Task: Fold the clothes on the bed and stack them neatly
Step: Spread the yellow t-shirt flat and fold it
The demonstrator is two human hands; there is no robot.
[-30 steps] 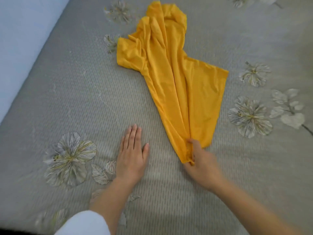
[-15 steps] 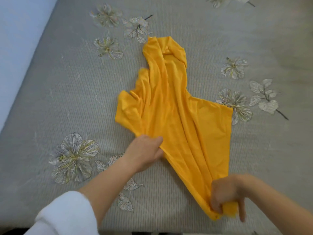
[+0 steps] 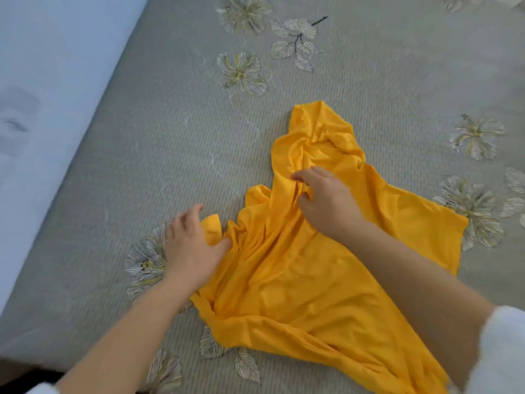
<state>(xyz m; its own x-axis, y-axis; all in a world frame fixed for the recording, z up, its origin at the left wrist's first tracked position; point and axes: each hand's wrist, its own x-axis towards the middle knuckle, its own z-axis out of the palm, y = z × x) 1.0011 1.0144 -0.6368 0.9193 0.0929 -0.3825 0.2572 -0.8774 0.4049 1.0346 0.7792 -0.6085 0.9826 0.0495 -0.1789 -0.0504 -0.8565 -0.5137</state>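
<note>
The yellow garment (image 3: 312, 285) lies rumpled and partly spread on the bed (image 3: 142, 166), reaching toward its near edge and well apart from its left edge. The right hand (image 3: 326, 203) sits on the bunched upper part, fingers curled and pinching a fold. The left hand (image 3: 190, 248) rests at the garment's left side, thumb on the cloth beside a small flap; whether it pinches it I cannot tell. Embroidered flowers (image 3: 243, 72) dot the grey cover. A white sleeve (image 3: 502, 351) shows on the right arm.

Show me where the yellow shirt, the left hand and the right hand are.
yellow shirt (image 3: 312, 280), head view, on its flat middle.
left hand (image 3: 190, 248), head view, back of the hand.
right hand (image 3: 326, 200), head view, back of the hand.
</note>
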